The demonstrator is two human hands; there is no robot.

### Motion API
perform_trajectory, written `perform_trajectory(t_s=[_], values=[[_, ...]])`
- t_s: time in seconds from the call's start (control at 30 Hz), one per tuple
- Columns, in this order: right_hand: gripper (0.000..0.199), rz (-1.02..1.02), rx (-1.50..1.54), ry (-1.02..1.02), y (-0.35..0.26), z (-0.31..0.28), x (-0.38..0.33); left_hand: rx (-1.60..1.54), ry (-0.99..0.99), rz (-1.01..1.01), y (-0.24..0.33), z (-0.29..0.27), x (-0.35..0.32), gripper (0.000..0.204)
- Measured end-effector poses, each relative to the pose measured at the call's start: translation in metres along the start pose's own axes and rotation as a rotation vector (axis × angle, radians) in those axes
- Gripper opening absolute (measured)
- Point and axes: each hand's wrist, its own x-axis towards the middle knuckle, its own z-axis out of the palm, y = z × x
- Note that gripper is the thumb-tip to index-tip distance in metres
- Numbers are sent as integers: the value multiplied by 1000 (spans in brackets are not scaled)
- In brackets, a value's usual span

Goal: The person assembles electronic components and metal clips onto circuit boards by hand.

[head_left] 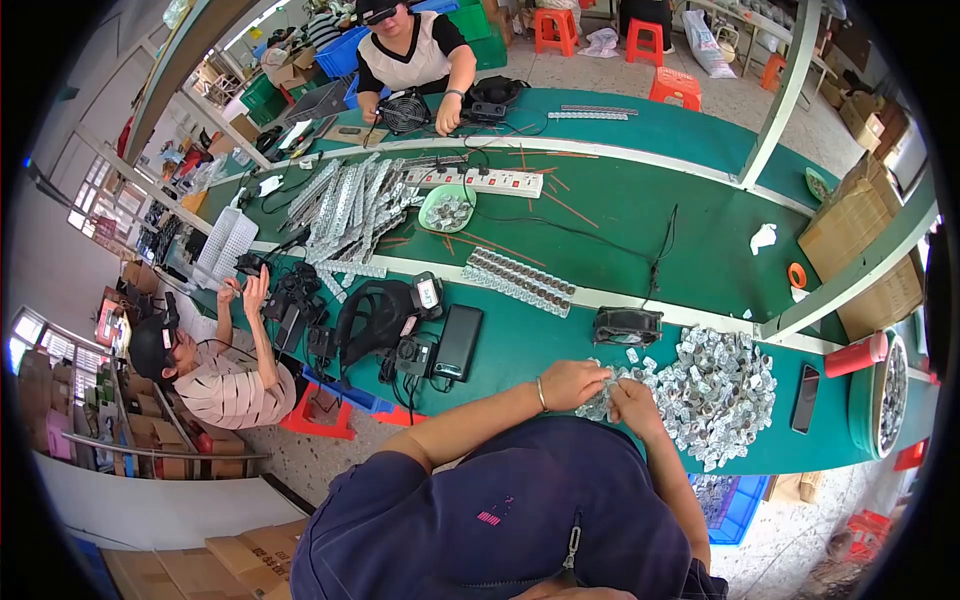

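Note:
My left hand [573,385] is closed at the table's front edge, its fingertips pinched together. Close beside it, my right hand [634,406] is closed too, thumb and fingers curled in. What either hand pinches is too small to make out. Below and between them lie some small clear-and-silver pieces [594,408]. A large heap of similar small silvery pieces [715,395] spreads just right of my right hand. Beyond my hands stands a small black fan-like box [628,327]. Strips of small round parts in rows [520,283] lie farther back on the left.
A black power bank [459,342] and head-strap gear [376,320] lie left. At right are a phone [805,398], a red cylinder [856,354] and a full tub [893,395]. Metal strips [350,210] and a power strip [480,181] lie farther back. Two people work nearby.

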Motion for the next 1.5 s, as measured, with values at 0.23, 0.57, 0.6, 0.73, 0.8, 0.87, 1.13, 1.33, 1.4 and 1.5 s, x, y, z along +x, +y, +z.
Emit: perform_trajectory(t_s=[0.23,0.57,0.6,0.73,0.8,0.87,1.13,1.33,1.4,1.5], values=[[26,-35,-5,-7,-7,0,-1,94,-1,83,-6,3,-2,24],[25,-36,-4,-12,-2,-2,-2,103,-21,79,-5,4,-4,25],[25,-34,-5,-12,-3,-2,-3,100,-22,79,-5,5,-4,25],[26,-40,7,-3,-8,0,-7,43,40,101,-3,2,-5,28],[25,-21,22,-10,-11,0,-9,16,39,100,4,-4,-6,29],[25,-47,33,-23,-15,1,-9,-120,11,-7,15,-13,-7,32],[22,-75,118,-92,-30,8,-6,-232,115,-28,14,-22,-17,35],[24,-82,64,-102,-31,10,-6,-238,128,-53,13,-31,-19,26],[24,-82,41,-109,-32,10,-7,-251,117,-91,8,-43,-18,22],[25,-68,38,-96,-33,11,-9,-154,322,-128,-14,-70,-19,14]])
